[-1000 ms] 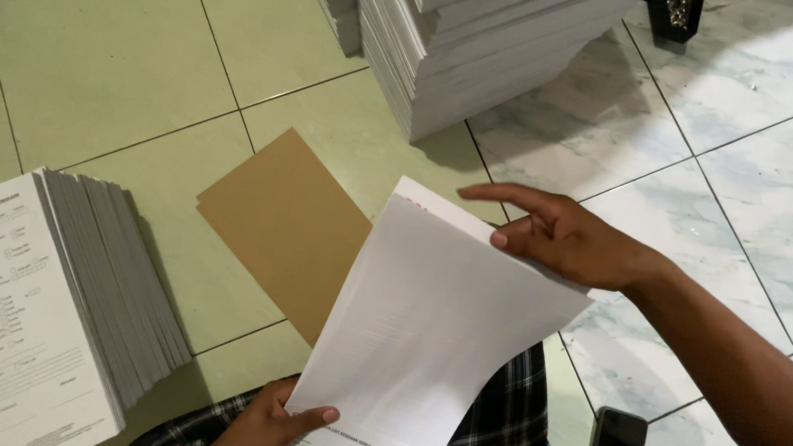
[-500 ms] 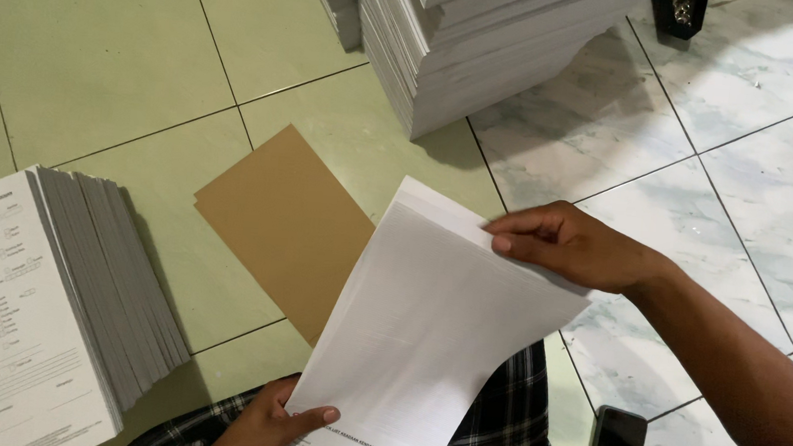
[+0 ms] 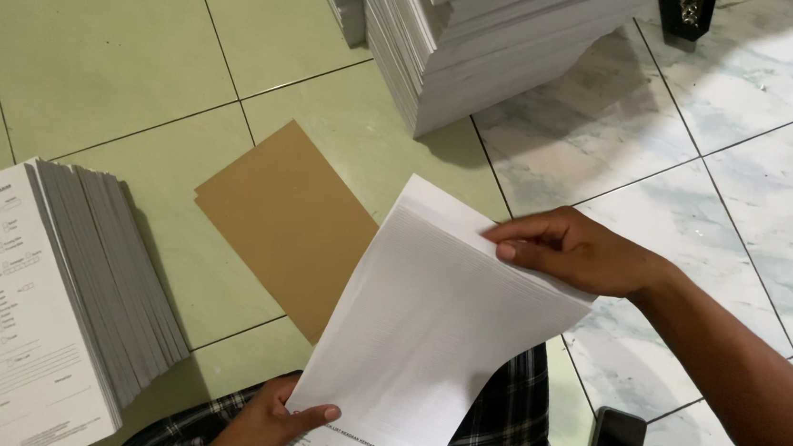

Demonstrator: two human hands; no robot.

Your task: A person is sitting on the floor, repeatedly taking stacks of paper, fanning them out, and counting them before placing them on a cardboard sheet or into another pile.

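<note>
Paper sheaf (image 3: 435,332) slants, top up-right, seemingly.

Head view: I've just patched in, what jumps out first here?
A fanned sheaf of white sheets fills the lower middle: the left hand grips its bottom edge, and the right hand pinches the top right corner. A brown card sheet lies flat on the tile floor just behind it. A stack of printed forms sits at the left edge, and taller paper stacks rise at the top.
</note>
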